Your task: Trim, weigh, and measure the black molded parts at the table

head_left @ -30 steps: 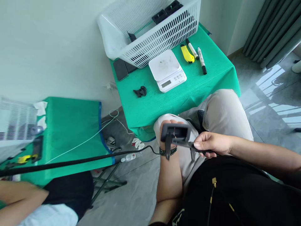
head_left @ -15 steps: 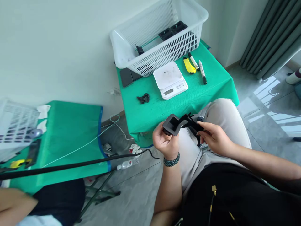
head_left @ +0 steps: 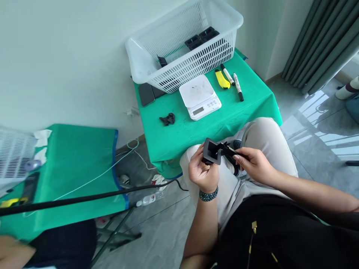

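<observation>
My left hand [head_left: 202, 175] is closed around a small black box-shaped part [head_left: 208, 150] with a flared rectangular rim, its hollow side facing up and right. In my right hand [head_left: 255, 164] is a black caliper [head_left: 228, 151], pinched between thumb and fingers. The caliper's jaws are at the part's right rim; whether they touch it I cannot make out. Both things are over my lap, just in front of the green-covered table [head_left: 190, 136]. A white digital scale [head_left: 200, 98] stands on that table, with a crumpled black scrap [head_left: 167, 119] to its left.
Behind the scale, a white plastic basket [head_left: 193, 61] holds several black parts [head_left: 202, 38]. A yellow utility knife [head_left: 222, 79] and two markers [head_left: 238, 87] lie to the right. A co-worker's arm [head_left: 14, 251] is at the lower left, beside another green table [head_left: 81, 164].
My left hand has moved slightly right and down with the black part, which is now turned more to the right. The caliper's jaws are closer to its rim. The view has shifted a little.
</observation>
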Action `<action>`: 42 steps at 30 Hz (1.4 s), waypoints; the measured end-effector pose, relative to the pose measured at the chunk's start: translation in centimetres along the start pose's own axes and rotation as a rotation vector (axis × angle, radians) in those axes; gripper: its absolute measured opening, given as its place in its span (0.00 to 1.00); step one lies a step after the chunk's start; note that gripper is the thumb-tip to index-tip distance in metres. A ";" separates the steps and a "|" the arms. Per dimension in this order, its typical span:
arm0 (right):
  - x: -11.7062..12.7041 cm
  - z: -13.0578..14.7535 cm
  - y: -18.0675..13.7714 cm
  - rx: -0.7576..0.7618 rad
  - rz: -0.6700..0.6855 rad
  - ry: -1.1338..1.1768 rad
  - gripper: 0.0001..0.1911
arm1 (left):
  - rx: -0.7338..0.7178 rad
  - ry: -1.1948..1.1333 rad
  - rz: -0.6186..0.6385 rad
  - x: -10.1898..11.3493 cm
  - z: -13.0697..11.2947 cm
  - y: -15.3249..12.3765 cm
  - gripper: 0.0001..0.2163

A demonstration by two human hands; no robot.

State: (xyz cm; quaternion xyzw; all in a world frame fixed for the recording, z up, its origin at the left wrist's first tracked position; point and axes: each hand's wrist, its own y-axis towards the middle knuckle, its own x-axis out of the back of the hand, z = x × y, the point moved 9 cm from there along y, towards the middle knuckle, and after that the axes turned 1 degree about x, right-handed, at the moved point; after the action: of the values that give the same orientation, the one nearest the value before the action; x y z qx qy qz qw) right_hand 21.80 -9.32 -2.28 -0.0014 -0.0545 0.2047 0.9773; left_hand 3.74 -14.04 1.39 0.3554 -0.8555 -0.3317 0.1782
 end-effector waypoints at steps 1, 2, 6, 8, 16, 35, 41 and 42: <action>0.2 0.1 0.1 0.006 -0.011 -0.021 0.12 | -0.019 -0.010 0.006 -0.1 -0.4 0.0 0.15; 0.4 0.2 0.1 0.016 -0.017 -0.039 0.14 | -0.034 -0.021 0.011 -0.2 -0.6 -0.1 0.15; 0.5 1.0 0.4 0.046 0.005 -0.075 0.13 | -0.022 -0.045 0.017 -0.3 -0.2 -0.6 0.16; 0.4 1.1 0.5 0.044 0.015 -0.089 0.12 | -0.002 -0.039 0.022 -0.3 0.2 -0.8 0.16; 1.9 0.3 1.0 0.028 -0.085 -0.180 0.21 | 0.281 -0.068 -0.028 0.2 2.2 -1.3 0.24; 1.4 1.2 1.8 0.114 0.087 -0.233 0.13 | 0.848 -0.637 0.106 -2.4 6.7 -3.0 0.23; 1.6 -0.4 1.8 0.019 0.065 -0.181 0.17 | 0.861 -0.632 0.133 -3.0 6.9 -3.0 0.24; 1.6 -0.8 1.7 0.000 0.054 -0.175 0.18 | 0.857 -0.630 0.136 -3.1 7.0 -3.0 0.25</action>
State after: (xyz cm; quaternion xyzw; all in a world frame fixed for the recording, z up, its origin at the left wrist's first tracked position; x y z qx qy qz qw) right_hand 22.61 -7.08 -2.91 0.0149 -0.1397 0.2302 0.9630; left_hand 3.56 -10.34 -5.90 0.2233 -0.9474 -0.0311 -0.2271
